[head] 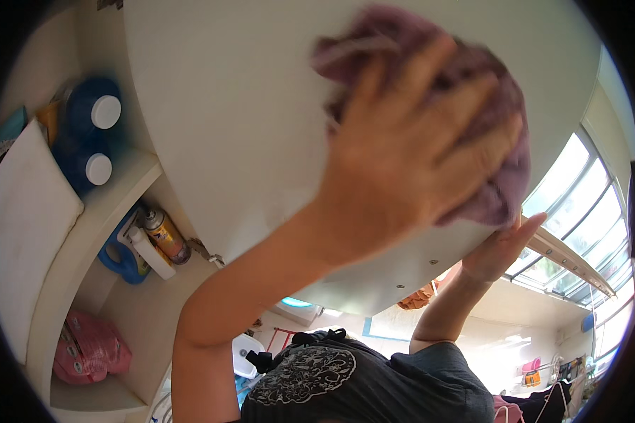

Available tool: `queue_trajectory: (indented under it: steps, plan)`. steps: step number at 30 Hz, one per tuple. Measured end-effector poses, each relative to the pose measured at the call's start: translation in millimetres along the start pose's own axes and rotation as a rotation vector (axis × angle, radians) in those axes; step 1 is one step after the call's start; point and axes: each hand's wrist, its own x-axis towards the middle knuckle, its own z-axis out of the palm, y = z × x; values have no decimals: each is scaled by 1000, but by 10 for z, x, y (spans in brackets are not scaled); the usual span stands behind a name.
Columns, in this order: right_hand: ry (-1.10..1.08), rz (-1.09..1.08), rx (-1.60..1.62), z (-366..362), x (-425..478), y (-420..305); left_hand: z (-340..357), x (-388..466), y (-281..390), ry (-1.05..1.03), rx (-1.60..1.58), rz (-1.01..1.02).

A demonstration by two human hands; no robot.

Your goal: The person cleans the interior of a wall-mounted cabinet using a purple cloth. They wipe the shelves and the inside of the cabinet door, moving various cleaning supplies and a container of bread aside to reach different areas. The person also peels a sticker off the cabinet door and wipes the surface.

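Observation:
A large white cabinet door (233, 132) fills the middle of the view. My left hand (402, 148) is pressed on a crumpled purple cloth (495, 195) against the upper right part of the door's face; hand and cloth are blurred. At the door's right edge, just below the cloth, my right hand (495, 254) grips the panel, its thumb pointing outward and its fingers hidden. Screws show near the door's lower edge. A metal hinge (209, 254) sits by the cabinet on the left.
Cabinet shelves (121, 195) at the left hold blue bottles with white caps (106, 112), a white board (26, 227), a spray can (166, 235), a white bottle (151, 254) and a pink bag (92, 349). A barred window (577, 211) and a rail (571, 259) are at the right; hung clothes (540, 402) lie below.

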Motion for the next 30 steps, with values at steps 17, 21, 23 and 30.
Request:
queue_trajectory:
  steps: [17,21,23,30]
  plan:
    - [-201,-193,30,-511,103,163,-421,-1156,581,-212,1,-63]
    - [189,-969,-998,-120,-101,178,-967,-1645,727,-254,-63,-229]
    - [1,-1262,-1207,-47,-345,73,-1140,-1922,641,-301,9,-282]
    - [-559,-767,-1452,251,-851,396,-1193,-2057,601,-140,161,-681]
